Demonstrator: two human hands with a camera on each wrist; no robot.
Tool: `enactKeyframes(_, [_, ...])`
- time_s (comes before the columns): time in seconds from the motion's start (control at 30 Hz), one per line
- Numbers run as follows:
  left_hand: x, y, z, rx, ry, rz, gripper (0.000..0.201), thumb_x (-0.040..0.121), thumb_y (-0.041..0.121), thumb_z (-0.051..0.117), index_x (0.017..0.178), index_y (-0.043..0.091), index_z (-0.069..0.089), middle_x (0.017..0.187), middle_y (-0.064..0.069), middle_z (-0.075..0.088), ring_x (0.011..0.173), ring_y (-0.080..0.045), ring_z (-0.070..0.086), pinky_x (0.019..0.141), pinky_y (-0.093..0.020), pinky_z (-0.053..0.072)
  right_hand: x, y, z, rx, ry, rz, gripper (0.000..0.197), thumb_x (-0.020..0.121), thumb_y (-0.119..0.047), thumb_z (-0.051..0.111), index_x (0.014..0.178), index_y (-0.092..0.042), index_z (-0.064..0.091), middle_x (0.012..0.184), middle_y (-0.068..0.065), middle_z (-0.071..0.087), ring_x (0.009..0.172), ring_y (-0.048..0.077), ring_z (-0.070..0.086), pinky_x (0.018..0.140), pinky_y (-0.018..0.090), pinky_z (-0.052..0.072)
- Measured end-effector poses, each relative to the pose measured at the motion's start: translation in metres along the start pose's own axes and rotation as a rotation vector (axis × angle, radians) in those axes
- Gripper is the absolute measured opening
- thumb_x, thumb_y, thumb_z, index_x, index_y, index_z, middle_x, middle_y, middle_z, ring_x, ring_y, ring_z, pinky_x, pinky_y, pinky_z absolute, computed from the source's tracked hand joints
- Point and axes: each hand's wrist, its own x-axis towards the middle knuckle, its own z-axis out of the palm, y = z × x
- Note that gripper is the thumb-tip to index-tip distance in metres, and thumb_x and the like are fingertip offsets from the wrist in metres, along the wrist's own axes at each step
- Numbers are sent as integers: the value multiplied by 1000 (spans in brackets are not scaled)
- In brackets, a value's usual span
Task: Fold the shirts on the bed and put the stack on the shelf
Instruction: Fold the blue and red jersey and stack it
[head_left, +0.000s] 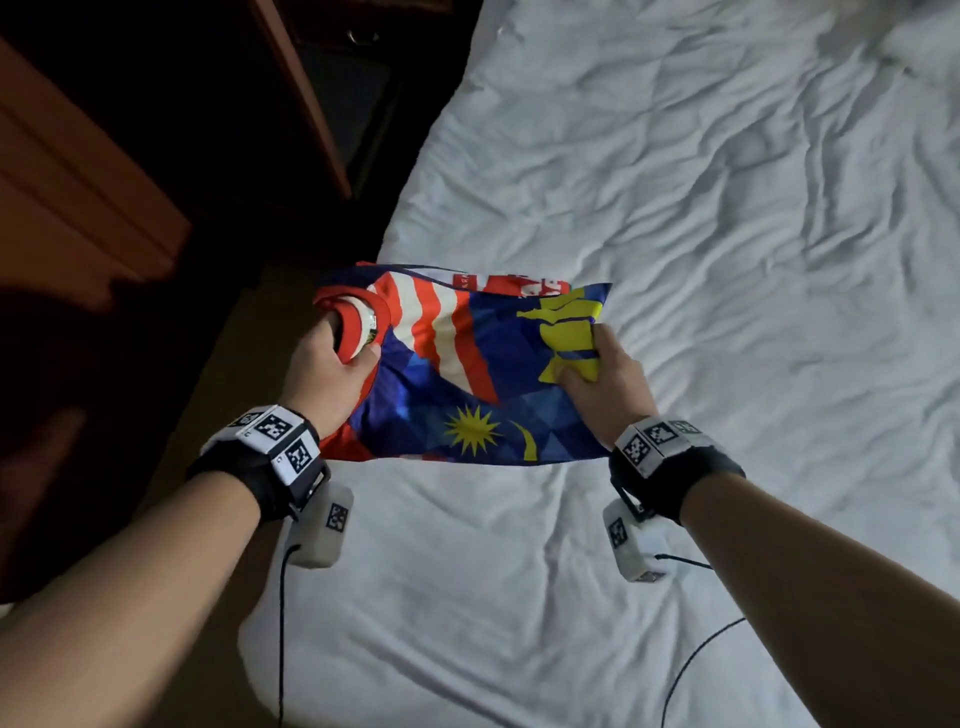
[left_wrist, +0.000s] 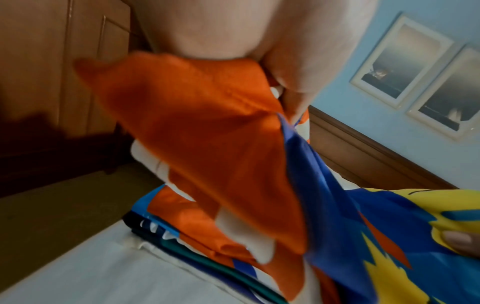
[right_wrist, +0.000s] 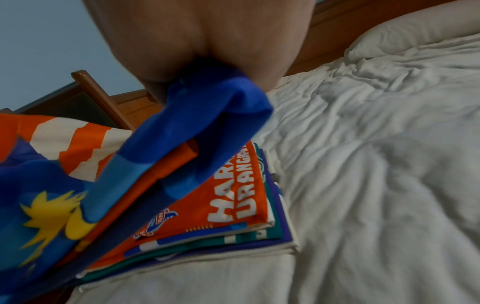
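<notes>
Two hands, the left hand (head_left: 332, 371) and the right hand (head_left: 605, 379), each clench a side of one flag-print shirt (head_left: 467, 374), held above one stack of folded shirts (right_wrist: 233, 216) at the edge of one white bed (head_left: 675, 208).

A shirt (head_left: 467, 374) is held at the centre of the frame, above the near left edge of the bed (head_left: 701, 208), between the left hand (head_left: 327, 371) and the right hand (head_left: 605, 382). Under it, a stack of folded shirts (right_wrist: 233, 216) is laid on the bed. A cabinet (head_left: 78, 197) is seen at the upper left.
</notes>
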Motion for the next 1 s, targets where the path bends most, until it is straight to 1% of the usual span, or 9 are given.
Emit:
enactKeyframes(0.07, [23, -13, -2, -18, -31, -1, 47, 94, 19, 67, 138, 10, 55, 135, -11, 61, 123, -26, 58, 96, -22, 37, 18, -13, 13, -8, 1, 9, 38, 90, -19, 66, 123, -12, 51, 92, 1, 63, 83, 25, 56, 68, 27, 37])
enactKeyframes(0.3, [95, -47, 12, -96, -26, 7, 53, 96, 21, 64, 146, 13, 48, 143, -7, 56, 130, -23, 54, 107, -30, 40, 74, -23, 44, 0, 41, 74, 42, 89, -23, 68, 128, -16, 53, 101, 3, 69, 93, 27, 64, 83, 39, 52])
enactKeyframes(0.4, [117, -65, 24, -136, -32, 14, 58, 95, 26, 66, 148, 17, 45, 143, -1, 55, 129, -16, 53, 110, -34, 41, 93, -15, 57, -7, 84, 112, 43, 90, -26, 68, 129, -17, 52, 103, 2, 68, 94, 27, 62, 81, 36, 50])
enactKeyframes(0.5, [127, -90, 37, -119, -138, -161, 76, 92, 39, 68, 156, 21, 30, 155, -3, 42, 138, -20, 44, 113, -36, 35, 102, 11, 67, -163, -20, 261, 55, 91, -37, 66, 139, -19, 45, 112, 8, 63, 103, 31, 58, 81, 33, 42])
enactKeyframes(0.63, [128, -117, 53, 38, -222, -251, 73, 85, 46, 71, 147, 22, 41, 143, -5, 54, 127, -30, 54, 109, -47, 41, 102, 44, 79, -194, -21, 359, 43, 94, -40, 61, 127, -13, 54, 113, 14, 65, 107, 35, 58, 77, 32, 38])
enactKeyframes(0.7, [130, -120, 56, 57, -185, -214, 67, 88, 36, 71, 147, 25, 41, 142, -4, 55, 127, -29, 55, 110, -49, 41, 103, 48, 83, -166, 4, 359, 38, 97, -36, 58, 126, -12, 53, 113, 13, 65, 106, 34, 59, 80, 35, 41])
enactKeyframes(0.87, [128, -121, 54, -88, -99, -153, 63, 93, 13, 66, 149, 26, 39, 146, -1, 50, 121, -12, 51, 100, -29, 41, 92, 52, 80, -93, 73, 331, 38, 95, -30, 62, 130, -20, 52, 108, 10, 67, 103, 31, 60, 78, 32, 43])
enactKeyframes(0.93, [124, -125, 56, -55, -115, -192, 66, 92, 12, 66, 150, 26, 38, 147, -3, 48, 127, -19, 51, 101, -31, 41, 86, 53, 78, -161, 27, 342, 42, 94, -32, 63, 133, -18, 51, 113, 13, 65, 107, 32, 58, 73, 27, 33])
enactKeyframes(1.0, [121, -126, 57, 110, -84, -167, 70, 88, 19, 69, 149, 27, 37, 146, -9, 47, 131, -31, 48, 105, -44, 42, 82, 52, 76, -254, 10, 306, 47, 94, -33, 63, 135, -15, 49, 118, 16, 62, 109, 35, 56, 73, 27, 31])
